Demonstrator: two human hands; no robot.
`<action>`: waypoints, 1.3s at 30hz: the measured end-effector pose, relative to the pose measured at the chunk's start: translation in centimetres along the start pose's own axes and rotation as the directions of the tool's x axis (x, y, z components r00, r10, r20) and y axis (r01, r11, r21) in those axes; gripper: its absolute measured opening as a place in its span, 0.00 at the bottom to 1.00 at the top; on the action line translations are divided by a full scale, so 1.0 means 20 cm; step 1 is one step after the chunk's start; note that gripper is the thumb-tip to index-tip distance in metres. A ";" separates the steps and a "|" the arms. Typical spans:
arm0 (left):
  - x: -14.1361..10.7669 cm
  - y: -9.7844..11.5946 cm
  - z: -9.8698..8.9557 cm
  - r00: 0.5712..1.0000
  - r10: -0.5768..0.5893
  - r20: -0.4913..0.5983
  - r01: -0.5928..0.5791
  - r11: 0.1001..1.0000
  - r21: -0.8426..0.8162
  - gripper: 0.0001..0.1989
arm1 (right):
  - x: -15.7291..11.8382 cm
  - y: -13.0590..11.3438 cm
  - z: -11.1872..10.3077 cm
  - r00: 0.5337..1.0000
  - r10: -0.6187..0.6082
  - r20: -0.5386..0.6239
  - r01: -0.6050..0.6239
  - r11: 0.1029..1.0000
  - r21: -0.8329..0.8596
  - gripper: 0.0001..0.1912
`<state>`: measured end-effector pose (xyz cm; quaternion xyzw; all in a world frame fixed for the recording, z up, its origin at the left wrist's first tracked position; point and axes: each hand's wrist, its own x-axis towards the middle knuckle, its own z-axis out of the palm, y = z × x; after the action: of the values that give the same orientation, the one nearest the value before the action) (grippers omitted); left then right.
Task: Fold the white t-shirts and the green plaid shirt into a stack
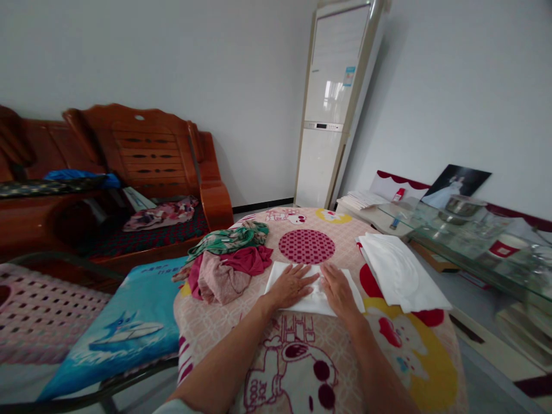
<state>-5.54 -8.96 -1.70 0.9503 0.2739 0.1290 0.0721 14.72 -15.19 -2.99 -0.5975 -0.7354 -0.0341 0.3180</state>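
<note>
A folded white cloth lies flat on the table in front of me, its outline roughly rectangular. My left hand rests palm down on its left part, fingers spread. On the right half, my right hand presses on the fabric with its fingers stretched forward; their tips are close to the left hand's fingers. Small wrinkles show in the cloth between the hands. To the right sits a separate folded white fabric piece. Left of my hands is a heap of crumpled clothes in pink, magenta and patterned green.
The round table has a patterned tablecloth. At left stand a chair with a blue cushion and a wooden sofa. A tall air conditioner is behind. A glass shelf with bowls and cups borders the right side.
</note>
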 end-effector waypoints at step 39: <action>-0.02 0.02 -0.01 1.000 -0.008 -0.028 0.009 1.000 0.007 0.24 | -0.04 0.02 0.03 0.988 -0.032 0.151 0.056 0.986 -0.157 0.31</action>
<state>-5.64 -9.46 -1.52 0.9476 0.2793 0.1408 0.0655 14.91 -15.55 -4.12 -0.6057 -0.7647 -0.0560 0.2126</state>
